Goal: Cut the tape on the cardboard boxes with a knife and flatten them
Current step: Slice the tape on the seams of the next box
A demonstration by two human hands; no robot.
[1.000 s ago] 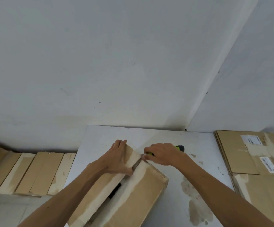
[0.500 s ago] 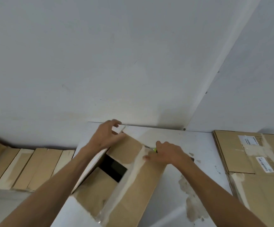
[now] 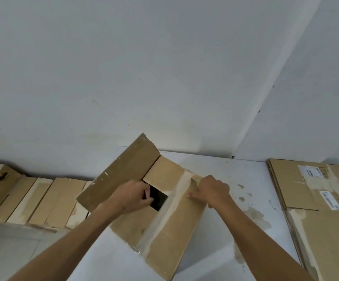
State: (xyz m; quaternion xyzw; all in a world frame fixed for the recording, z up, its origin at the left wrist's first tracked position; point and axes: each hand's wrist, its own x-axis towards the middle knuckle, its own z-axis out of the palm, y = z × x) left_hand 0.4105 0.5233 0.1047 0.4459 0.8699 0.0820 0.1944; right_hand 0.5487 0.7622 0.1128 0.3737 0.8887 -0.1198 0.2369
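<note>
A brown cardboard box (image 3: pixel 170 236) lies on the white table (image 3: pixel 235 179), its top seam cut. The left long flap (image 3: pixel 120 175) is folded up and outward, leaving a dark opening. A strip of clear tape (image 3: pixel 164 216) runs along the right flap. My left hand (image 3: pixel 132 196) curls its fingers over the edge of an inner flap at the opening. My right hand (image 3: pixel 211 190) grips the knife (image 3: pixel 197 182) and rests on the right flap; only a bit of blade and a green-yellow handle part show.
Flattened cardboard sheets (image 3: pixel 316 199) with white labels are stacked on the table's right side. A row of taped cardboard boxes (image 3: pixel 39 201) stands below the table's left edge against the wall. Stains mark the table right of the box.
The left long flap has swung fully open toward the wall. My left hand came back from the far corner to the inner flap at the opening. My right hand stayed on the right flap with the knife.
</note>
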